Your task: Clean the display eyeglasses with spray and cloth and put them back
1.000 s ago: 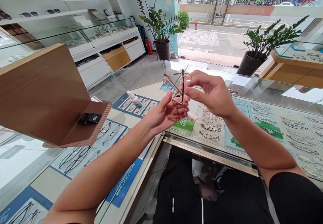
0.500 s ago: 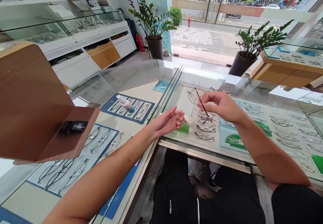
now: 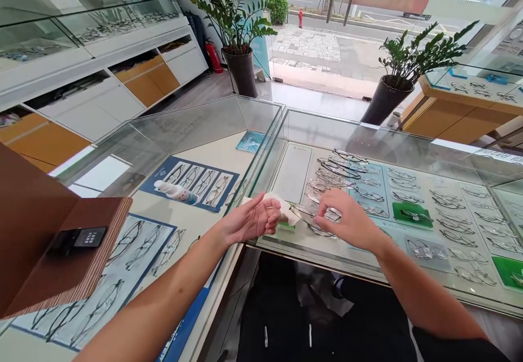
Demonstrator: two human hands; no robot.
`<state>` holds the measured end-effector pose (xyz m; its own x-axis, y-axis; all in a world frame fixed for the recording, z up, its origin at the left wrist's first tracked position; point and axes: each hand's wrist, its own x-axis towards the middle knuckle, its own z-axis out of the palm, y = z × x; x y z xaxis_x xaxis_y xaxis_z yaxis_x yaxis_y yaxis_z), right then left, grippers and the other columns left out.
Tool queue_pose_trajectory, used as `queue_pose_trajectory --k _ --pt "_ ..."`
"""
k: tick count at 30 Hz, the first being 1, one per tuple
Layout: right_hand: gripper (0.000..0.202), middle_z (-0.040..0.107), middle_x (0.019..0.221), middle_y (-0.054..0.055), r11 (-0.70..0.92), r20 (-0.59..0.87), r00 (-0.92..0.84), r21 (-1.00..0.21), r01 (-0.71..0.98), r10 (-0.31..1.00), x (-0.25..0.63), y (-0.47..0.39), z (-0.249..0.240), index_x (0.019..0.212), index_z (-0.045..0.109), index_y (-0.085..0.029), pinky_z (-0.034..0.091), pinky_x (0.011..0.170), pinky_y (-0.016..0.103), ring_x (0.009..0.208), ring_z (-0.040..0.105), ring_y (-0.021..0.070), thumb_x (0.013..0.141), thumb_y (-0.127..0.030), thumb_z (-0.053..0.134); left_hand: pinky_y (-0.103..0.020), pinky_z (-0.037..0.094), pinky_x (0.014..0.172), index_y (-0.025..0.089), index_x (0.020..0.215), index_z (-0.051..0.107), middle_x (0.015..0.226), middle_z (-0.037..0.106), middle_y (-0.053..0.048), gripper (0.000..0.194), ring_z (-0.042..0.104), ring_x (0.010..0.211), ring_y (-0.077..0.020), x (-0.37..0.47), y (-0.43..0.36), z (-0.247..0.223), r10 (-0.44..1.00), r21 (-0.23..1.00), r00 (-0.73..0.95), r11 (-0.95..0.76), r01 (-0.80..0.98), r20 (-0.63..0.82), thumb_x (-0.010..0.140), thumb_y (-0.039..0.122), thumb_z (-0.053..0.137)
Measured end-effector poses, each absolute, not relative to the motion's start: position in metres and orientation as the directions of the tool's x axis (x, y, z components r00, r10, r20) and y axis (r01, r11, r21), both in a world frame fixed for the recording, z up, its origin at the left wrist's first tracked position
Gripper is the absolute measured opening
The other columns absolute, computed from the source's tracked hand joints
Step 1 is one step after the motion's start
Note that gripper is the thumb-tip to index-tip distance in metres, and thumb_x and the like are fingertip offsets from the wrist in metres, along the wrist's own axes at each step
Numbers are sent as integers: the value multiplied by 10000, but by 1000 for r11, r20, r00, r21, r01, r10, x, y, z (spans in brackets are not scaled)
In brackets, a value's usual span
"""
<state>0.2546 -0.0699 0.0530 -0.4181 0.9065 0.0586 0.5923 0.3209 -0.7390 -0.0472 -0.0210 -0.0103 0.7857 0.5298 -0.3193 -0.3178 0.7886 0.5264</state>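
Observation:
Glass showcases with eyeglasses under their tops stand before me. My right hand pinches a thin-rimmed pair of eyeglasses over the right case; fingers and the frames below partly hide them. To the left, my left hand is palm up, thumb apart and fingers loosely curled, with nothing visible in it. Just behind its fingers is a crumpled white tissue; I cannot tell whether they touch. A white spray bottle lies on the left case, its label toward the right.
A brown folding board with a small black box stands at the left. Several frames fill the right showcase. Beyond are two potted plants, a wall counter and a fire extinguisher.
My right hand has lowered the eyeglasses toward the counter, and they are now flatter. My left hand has drawn back left and down. The view has tilted downward.

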Motion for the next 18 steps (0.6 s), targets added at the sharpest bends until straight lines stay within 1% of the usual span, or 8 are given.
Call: queue_pose_trajectory --k 3,6,11,18 --pt "266 693 906 38 355 41 -422 -616 703 906 254 -69 46 836 649 -232 376 899 409 949 583 246 1056 -380 658 -280 484 694 154 1036 743 766 559 -37 436 490 676 -156 -49 -22 -7 521 518 783 798 -307 -339 1014 581 654" --pt "232 686 913 39 363 0 -426 -524 771 905 252 -68 40 847 645 -223 334 882 407 957 572 248 1058 -321 652 -268 471 688 149 1009 742 754 529 -25 441 454 668 -144 -50 -24 -4 519 512 779 804 -303 -353 1025 578 640" --pt "203 685 909 31 359 -27 -423 -482 799 906 250 -67 35 858 634 -214 292 871 412 949 552 238 1057 -258 628 -262 459 677 154 999 739 727 510 -21 447 421 655 -143 -50 -24 -5 511 506 786 808 -301 -348 1029 585 626" --pt "220 681 902 32 367 -33 -416 -412 834 909 250 -68 32 834 626 -210 284 868 410 932 556 235 1049 -257 628 -262 472 689 150 1008 744 745 514 -24 427 440 670 -143 -51 -25 -6 521 508 782 803 -313 -343 1030 562 637"
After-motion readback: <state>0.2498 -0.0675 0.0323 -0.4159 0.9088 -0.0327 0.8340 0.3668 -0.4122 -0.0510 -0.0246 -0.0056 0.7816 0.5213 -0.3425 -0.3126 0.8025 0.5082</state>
